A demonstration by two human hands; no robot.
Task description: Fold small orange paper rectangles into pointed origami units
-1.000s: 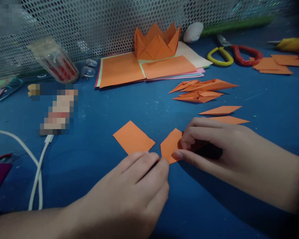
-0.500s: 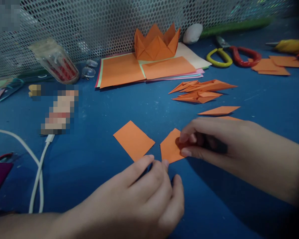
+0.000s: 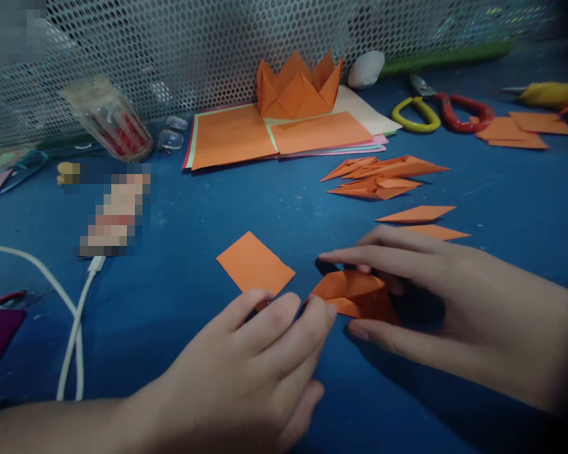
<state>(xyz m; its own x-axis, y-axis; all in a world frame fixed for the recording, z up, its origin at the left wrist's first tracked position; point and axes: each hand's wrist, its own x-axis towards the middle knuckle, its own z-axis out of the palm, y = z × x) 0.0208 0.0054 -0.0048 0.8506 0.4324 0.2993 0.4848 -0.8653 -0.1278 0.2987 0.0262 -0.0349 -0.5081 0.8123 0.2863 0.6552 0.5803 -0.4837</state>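
Observation:
A partly folded orange paper piece (image 3: 355, 293) lies between the hands, its folds raised a little. My left hand (image 3: 265, 359) has its fingers bent together at the piece's left corner and grips it there. My right hand (image 3: 421, 290) is around the right side of the piece, index finger stretched out above it and thumb apart below. A flat orange rectangle (image 3: 255, 261) sits just beyond my left fingertips. Past my right hand lie a folded orange strip (image 3: 419, 214), another pointed one (image 3: 438, 232) and a cluster of folded orange pieces (image 3: 383, 175).
An orange paper crown (image 3: 298, 91) stands on stacked coloured sheets (image 3: 231, 139). Scissors (image 3: 416, 115), orange paper pieces (image 3: 525, 131), a yellow tool (image 3: 549, 93), a white stone (image 3: 366, 69), a jar (image 3: 116, 126) and a white cable (image 3: 78, 321) are on the blue table (image 3: 180, 214).
The paper between the hands has turned from a flat-looking shape to one with lifted folds. My right hand's fingers have spread, and my left fingers have shifted slightly.

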